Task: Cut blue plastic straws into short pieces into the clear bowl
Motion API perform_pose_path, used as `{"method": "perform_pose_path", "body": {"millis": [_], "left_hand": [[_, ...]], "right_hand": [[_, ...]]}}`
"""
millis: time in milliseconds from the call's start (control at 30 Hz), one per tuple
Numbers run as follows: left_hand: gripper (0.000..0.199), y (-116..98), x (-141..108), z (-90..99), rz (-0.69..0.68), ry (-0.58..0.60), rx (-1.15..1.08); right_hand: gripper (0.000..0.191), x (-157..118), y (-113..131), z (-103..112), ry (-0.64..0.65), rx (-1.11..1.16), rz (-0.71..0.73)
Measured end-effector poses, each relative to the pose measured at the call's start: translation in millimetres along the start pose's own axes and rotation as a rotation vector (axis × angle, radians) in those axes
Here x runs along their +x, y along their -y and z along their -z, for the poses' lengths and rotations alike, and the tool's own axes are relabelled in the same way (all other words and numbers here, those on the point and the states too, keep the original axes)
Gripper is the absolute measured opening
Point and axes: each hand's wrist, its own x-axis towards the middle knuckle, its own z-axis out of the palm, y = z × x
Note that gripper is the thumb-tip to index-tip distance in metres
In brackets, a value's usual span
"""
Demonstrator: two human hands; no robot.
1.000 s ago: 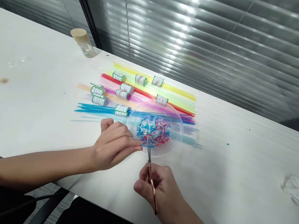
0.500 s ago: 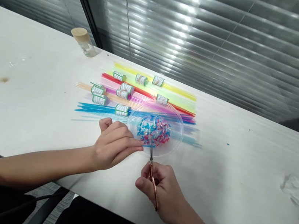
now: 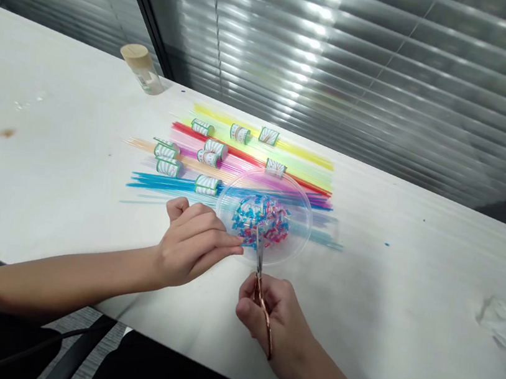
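Observation:
My right hand (image 3: 275,318) grips the copper-coloured handles of a pair of scissors (image 3: 261,291). Their blades point up over the near side of a clear round bowl (image 3: 292,245). Inside the bowl lies a heap of short cut pieces (image 3: 262,219), blue, pink and red. My left hand (image 3: 196,241) pinches the end of a blue strip (image 3: 249,245) between its fingertips at the bowl's left near rim, beside the blades. How much of the strip the fingers hide, I cannot tell.
Behind and left of the bowl lie bundles of coloured strips (image 3: 155,182) with several patterned paper wraps (image 3: 208,185). A jar with a beige lid (image 3: 142,70) stands near the back edge. Crumpled clear plastic (image 3: 504,328) rests at the right. Window blinds rise behind the table (image 3: 409,280).
My right hand and the scissors have shifted slightly right, and the blades have moved away from my left fingertips. Less of the blue strip shows past the fingers.

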Motion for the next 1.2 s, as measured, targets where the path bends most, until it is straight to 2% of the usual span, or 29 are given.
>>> {"method": "perform_pose_path", "body": {"millis": [167,500,700,800,867,1000,1200], "left_hand": [[0.003,0,-1,0.3,-0.022,0.023,-0.016],[0.002,-2,-1,-0.1,-0.007,0.036,-0.012],[0.007,1,4,5.6,0.054,0.035,0.022],[0.01,6,10,8.0,0.038,-0.001,0.047],[0.013,9,16,9.5,0.021,0.02,0.076],[0.017,15,29,13.2,-0.038,0.137,0.142],[0.03,15,50,16.5,-0.144,0.155,0.176]], "right_hand": [[0.047,-3,4,0,0.053,0.004,-0.042],[0.049,3,-4,-1,-0.015,-0.025,-0.021],[0.057,-4,2,9,0.022,0.007,0.098],[0.056,-5,1,17,0.014,0.04,0.227],[0.053,-4,-3,23,-0.036,0.056,0.345],[0.047,2,-9,39,-0.195,0.093,0.51],[0.05,8,-4,68,-0.485,0.187,0.528]]}}
